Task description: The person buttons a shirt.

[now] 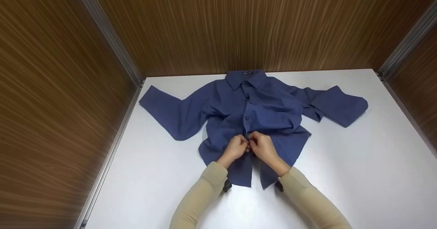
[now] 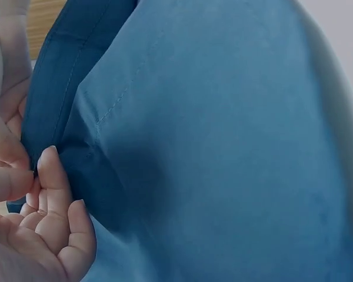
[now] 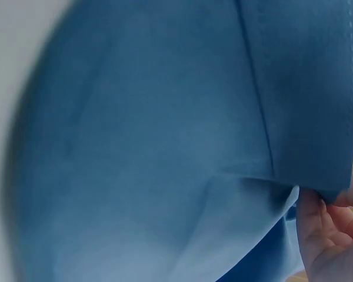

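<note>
A dark blue long-sleeved button-up shirt (image 1: 276, 116) lies front side up, its collar toward the back wall and both sleeves spread out. Below the mid-chest button, my left hand (image 1: 236, 146) pinches the front edge of the placket. Facing it across the opening, my right hand (image 1: 263, 145) pinches the other front edge, the fingertips of both hands almost together. In the left wrist view the stitched placket (image 2: 56, 88) stands lifted beside my fingers. The right wrist view has the cloth edge (image 3: 326, 191) between thumb and finger. The button at my fingertips is hidden.
The shirt rests on a white table (image 1: 382, 174). Wood-grain panels stand at the back (image 1: 211, 27), left and right, with metal strips at the corners. Below the hands, the two front hems (image 1: 240, 177) hang apart.
</note>
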`<state>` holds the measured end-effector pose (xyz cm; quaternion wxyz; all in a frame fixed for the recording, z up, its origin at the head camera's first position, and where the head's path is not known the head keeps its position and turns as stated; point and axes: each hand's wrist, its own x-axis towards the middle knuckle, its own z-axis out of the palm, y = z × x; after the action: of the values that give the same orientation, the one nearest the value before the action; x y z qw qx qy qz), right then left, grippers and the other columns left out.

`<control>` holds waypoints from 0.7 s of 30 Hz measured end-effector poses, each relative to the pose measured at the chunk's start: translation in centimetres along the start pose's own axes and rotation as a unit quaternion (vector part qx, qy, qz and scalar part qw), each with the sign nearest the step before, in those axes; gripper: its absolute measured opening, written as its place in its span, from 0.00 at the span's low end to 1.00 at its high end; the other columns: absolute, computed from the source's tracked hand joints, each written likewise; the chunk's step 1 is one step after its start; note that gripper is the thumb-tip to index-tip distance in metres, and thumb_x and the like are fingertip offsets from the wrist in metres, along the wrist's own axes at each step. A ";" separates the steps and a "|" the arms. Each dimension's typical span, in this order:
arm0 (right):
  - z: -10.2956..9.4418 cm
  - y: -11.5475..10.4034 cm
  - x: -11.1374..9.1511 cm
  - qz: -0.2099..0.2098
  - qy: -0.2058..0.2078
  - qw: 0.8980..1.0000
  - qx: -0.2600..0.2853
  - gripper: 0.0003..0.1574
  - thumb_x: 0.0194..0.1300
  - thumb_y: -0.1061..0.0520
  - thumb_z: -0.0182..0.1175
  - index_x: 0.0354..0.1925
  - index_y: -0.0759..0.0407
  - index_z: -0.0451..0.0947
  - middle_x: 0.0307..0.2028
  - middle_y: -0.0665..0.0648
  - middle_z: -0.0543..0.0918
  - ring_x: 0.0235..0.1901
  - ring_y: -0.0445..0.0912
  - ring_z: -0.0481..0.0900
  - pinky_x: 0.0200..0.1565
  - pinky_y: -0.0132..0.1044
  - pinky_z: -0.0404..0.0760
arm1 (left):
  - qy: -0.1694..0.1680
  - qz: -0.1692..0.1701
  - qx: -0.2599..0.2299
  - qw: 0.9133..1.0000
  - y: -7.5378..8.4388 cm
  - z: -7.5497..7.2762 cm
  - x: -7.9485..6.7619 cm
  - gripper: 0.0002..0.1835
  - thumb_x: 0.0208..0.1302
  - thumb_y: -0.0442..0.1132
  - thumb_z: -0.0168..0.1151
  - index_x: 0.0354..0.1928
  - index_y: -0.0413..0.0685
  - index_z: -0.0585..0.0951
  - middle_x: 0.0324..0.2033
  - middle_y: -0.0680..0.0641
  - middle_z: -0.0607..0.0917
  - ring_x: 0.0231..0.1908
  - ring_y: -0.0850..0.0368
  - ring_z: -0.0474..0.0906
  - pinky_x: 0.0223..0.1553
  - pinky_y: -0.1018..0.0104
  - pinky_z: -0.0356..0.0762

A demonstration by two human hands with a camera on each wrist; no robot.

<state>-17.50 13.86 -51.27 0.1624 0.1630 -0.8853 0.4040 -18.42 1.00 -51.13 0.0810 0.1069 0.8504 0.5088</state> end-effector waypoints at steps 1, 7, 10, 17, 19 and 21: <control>-0.1 0.0 0.0 0.004 0.001 1.000 0.009 0.06 0.49 0.72 0.56 0.27 0.64 0.76 0.23 0.56 0.79 0.22 0.44 0.75 0.25 0.38 0.73 | 0.000 0.000 -0.010 1.000 0.0 0.0 0.0 0.07 0.61 0.27 0.48 0.26 0.37 0.71 0.22 0.47 0.76 0.23 0.57 0.77 0.24 0.71 0.72; -0.6 0.0 0.3 0.010 0.011 0.999 0.042 0.07 0.50 0.72 0.54 0.27 0.64 0.76 0.22 0.55 0.79 0.20 0.42 0.72 0.24 0.36 0.71 | -0.005 -0.022 -0.103 0.994 0.1 0.0 0.2 0.07 0.62 0.25 0.46 0.26 0.34 0.70 0.23 0.42 0.78 0.25 0.51 0.78 0.29 0.64 0.76; -0.7 -0.2 0.3 -0.004 0.016 0.999 0.046 0.09 0.51 0.74 0.53 0.27 0.64 0.76 0.24 0.56 0.80 0.23 0.44 0.75 0.27 0.38 0.73 | 0.005 -0.021 -0.105 0.994 0.3 0.0 0.2 0.07 0.62 0.25 0.46 0.26 0.35 0.70 0.22 0.44 0.77 0.23 0.53 0.77 0.27 0.66 0.75; -0.9 -0.3 0.2 0.003 0.013 0.996 0.086 0.11 0.50 0.75 0.56 0.33 0.66 0.73 0.27 0.60 0.81 0.28 0.49 0.80 0.31 0.40 0.76 | -0.001 -0.003 -0.107 0.994 0.6 -0.2 0.1 0.06 0.61 0.24 0.46 0.28 0.32 0.71 0.23 0.42 0.77 0.24 0.50 0.77 0.28 0.64 0.76; -0.9 -0.2 0.1 0.017 0.006 0.995 0.093 0.10 0.50 0.74 0.58 0.32 0.65 0.73 0.26 0.60 0.81 0.28 0.49 0.79 0.30 0.39 0.76 | -0.011 -0.002 -0.118 0.993 0.6 -0.3 0.0 0.06 0.61 0.22 0.45 0.28 0.29 0.71 0.25 0.39 0.77 0.26 0.44 0.78 0.30 0.60 0.76; -0.8 -0.1 0.0 0.031 -0.003 0.995 0.099 0.08 0.50 0.73 0.59 0.30 0.65 0.73 0.26 0.60 0.80 0.28 0.48 0.79 0.31 0.39 0.76 | -0.018 0.003 -0.125 0.992 0.2 -0.2 0.2 0.06 0.60 0.22 0.45 0.28 0.28 0.71 0.25 0.38 0.76 0.27 0.43 0.77 0.31 0.58 0.76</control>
<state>-17.37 14.45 -50.65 0.1301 0.1521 -0.8463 0.4937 -18.61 0.93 -50.88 0.1074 0.1073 0.7780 0.6096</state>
